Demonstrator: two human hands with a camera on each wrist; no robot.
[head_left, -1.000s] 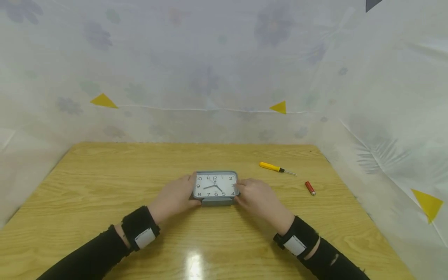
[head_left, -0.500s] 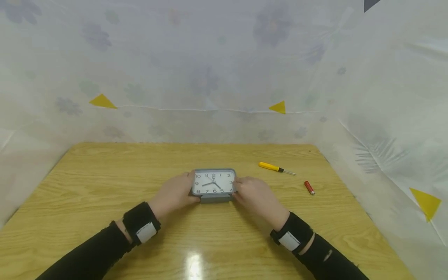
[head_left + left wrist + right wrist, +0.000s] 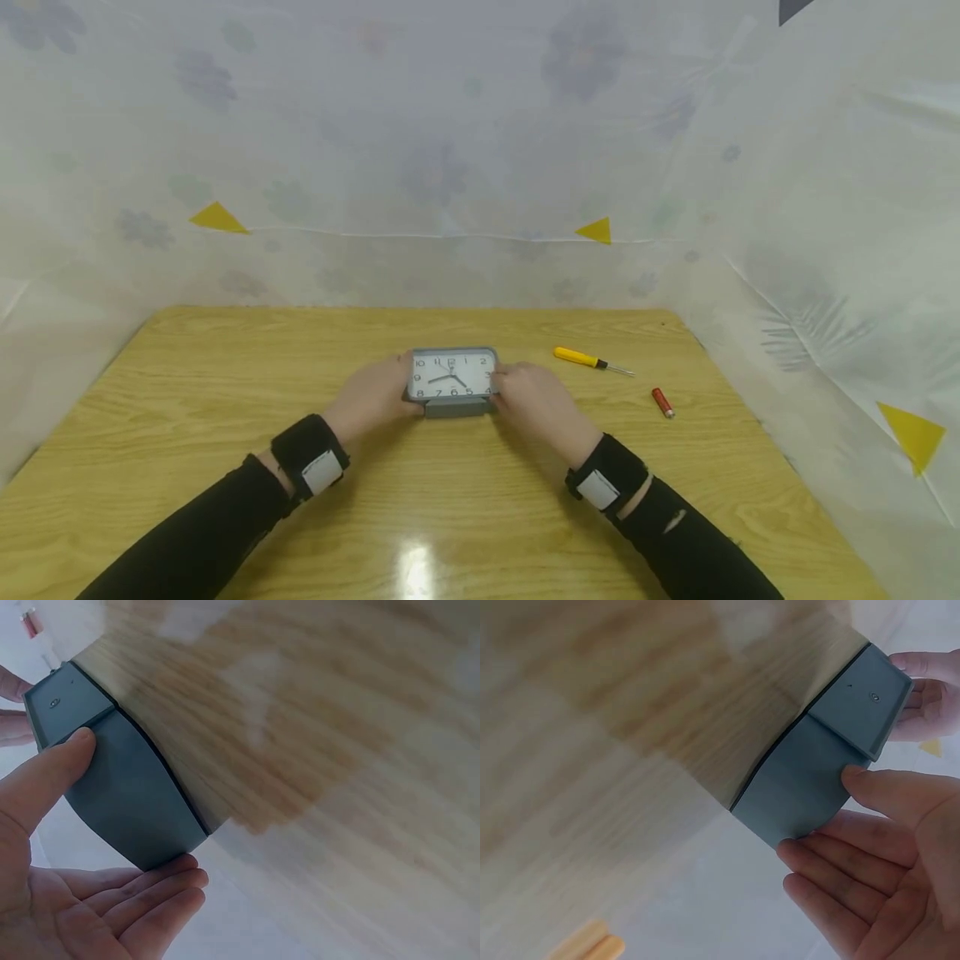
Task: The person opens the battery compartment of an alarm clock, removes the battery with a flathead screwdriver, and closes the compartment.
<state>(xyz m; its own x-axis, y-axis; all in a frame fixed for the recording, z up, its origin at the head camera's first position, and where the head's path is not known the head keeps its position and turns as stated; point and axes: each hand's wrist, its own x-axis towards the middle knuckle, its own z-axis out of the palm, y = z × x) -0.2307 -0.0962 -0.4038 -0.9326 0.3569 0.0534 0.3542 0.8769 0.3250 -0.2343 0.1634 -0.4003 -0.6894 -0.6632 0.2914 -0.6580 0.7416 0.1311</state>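
A grey rectangular alarm clock (image 3: 452, 375) with a white dial faces up toward the head camera, held at both ends. At its left end, my left hand (image 3: 375, 396) grips the casing; in the left wrist view the thumb (image 3: 71, 761) presses on the grey underside and the fingers lie along the far edge. My right hand (image 3: 536, 404) grips the right end the same way, its thumb (image 3: 885, 791) on the underside in the right wrist view. A stepped base (image 3: 859, 697) with a small screw shows there. Each palm hides part of the casing in the head view.
A screwdriver (image 3: 577, 357) with a yellow handle lies on the wooden table (image 3: 450, 517), right of the clock. Further right lies a red battery (image 3: 662, 403). A pale flowered sheet (image 3: 450, 167) with yellow triangles rises behind the table and at both sides.
Both hands have moved the clock away from the person and slightly to the left, keeping their grip at its ends. The screwdriver and battery stay where they were.
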